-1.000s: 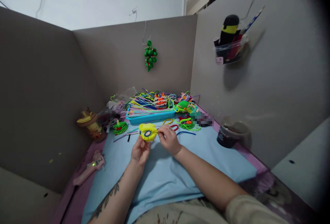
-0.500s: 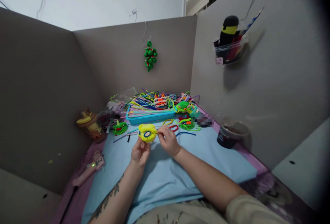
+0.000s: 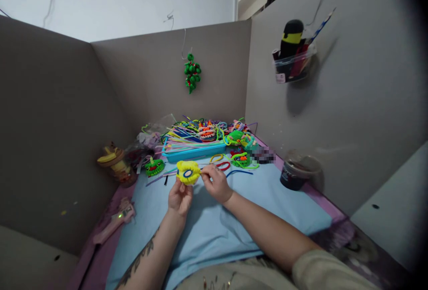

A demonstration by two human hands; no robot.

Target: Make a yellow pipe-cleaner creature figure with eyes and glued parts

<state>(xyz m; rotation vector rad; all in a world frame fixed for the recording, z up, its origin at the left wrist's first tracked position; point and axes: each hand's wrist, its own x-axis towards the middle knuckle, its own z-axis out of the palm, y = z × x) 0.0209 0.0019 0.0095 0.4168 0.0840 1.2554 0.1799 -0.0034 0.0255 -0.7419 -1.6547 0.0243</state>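
Head view: the yellow piece [image 3: 194, 172], a fuzzy form bearing a blue-ringed oval, is held off the light-blue cloth [image 3: 214, 236], between the two sets of fingers. The left hand [image 3: 180, 198] grips it from below, thumb and fingers closed around its lower edge; the piece stands directly above those fingertips. The right hand [image 3: 217, 185] has thumb and forefinger pinched together at the piece's right side, where the yellow narrows to a tip; the precise contact is too small to make out.

Governing relation: from the right fingertips the piece lies immediately to the left, tip towards the pinch. Body roughly round, no clear long axis. Both hands are at it; the left carries the body, the right meets only the edge.

Beyond the fingers, apart from them, sits a blue tray [image 3: 197, 153] of coloured strands. Just past the right fingers lies a red loop [image 3: 223, 165], with a blue strand [image 3: 240, 173] to their right. Well left of the left fingers rests a green piece [image 3: 154, 167]; nearer the wearer on that side, a pink glue gun [image 3: 113, 221].
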